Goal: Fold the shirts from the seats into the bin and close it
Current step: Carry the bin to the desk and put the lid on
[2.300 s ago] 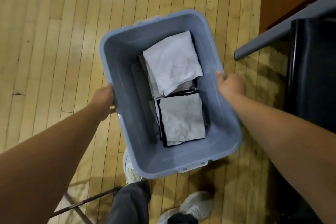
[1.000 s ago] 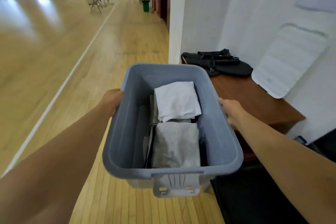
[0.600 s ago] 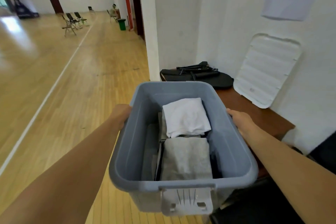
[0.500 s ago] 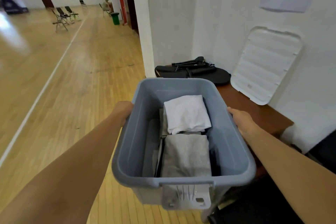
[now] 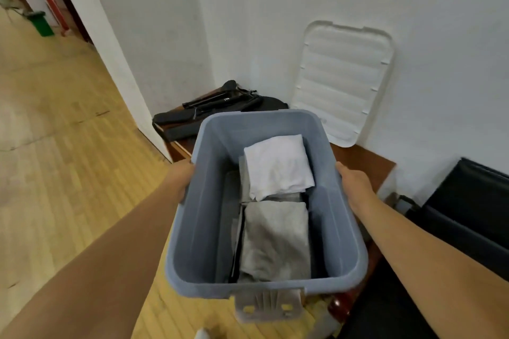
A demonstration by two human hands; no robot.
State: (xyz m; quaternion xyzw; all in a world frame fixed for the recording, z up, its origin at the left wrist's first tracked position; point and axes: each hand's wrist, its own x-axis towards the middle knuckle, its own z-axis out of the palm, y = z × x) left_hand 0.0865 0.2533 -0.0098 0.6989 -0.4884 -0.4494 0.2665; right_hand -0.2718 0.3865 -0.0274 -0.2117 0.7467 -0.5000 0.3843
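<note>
I carry a blue-grey plastic bin [image 5: 203,228] in front of me, lifted off the floor. My left hand [image 5: 180,176] grips its left rim and my right hand [image 5: 355,181] grips its right rim. Inside lie a folded white shirt [image 5: 278,166] at the far end and a folded grey shirt [image 5: 275,239] at the near end, with darker folded clothes under them. The bin's white lid [image 5: 341,82] leans upright against the wall on a brown table [image 5: 360,159]. A white latch [image 5: 268,305] hangs at the bin's near end.
A black bag with a folded tripod [image 5: 217,107] lies on the far end of the table. A black seat [image 5: 468,215] stands at the right. The wooden floor [image 5: 68,146] stretches to the left, with a green waste bin [image 5: 41,23] far off by the wall.
I lifted the bin from the floor and turned right with it, coming closer to the table and the leaning lid. Both hands kept their grip on the rims.
</note>
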